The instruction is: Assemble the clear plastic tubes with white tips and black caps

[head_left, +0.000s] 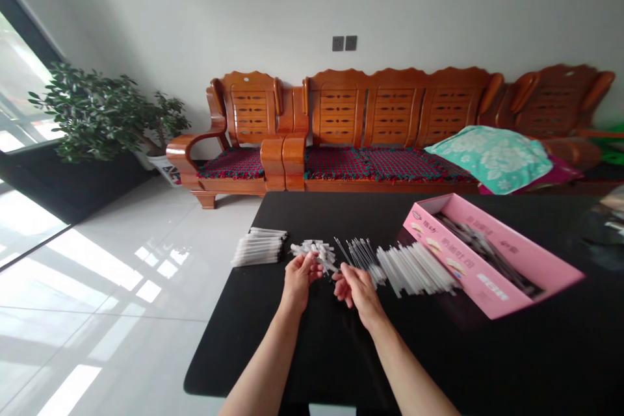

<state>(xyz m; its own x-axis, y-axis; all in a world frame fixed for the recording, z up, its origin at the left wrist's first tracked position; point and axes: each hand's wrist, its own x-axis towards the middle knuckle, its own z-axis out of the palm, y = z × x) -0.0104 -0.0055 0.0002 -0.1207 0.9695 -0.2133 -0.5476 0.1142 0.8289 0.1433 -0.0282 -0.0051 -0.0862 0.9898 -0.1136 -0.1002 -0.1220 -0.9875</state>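
In front of me my left hand (299, 277) is closed in a pinch on a slim whitish tube-like piece (327, 265). The fingertips of my right hand (357, 289) pinch that piece's other end, its fingers curled. Just beyond lies a heap of short white pieces (312, 247). Thin grey sticks with dark ends (363, 253) lie fanned out to its right. Farther right is a row of longer translucent white tubes (416, 270). On the left a stack of similar white tubes (258, 249) lies at the table's edge. Blur hides the fine detail of the held piece.
A pink cardboard box (487, 296) holding dark thin sticks (487, 250) stands on the black table (273, 351), right of the tubes. Behind are a wooden bench (341, 110) with a turquoise cushion (497, 156) and a potted plant (107, 114). Something blurred lies far right.
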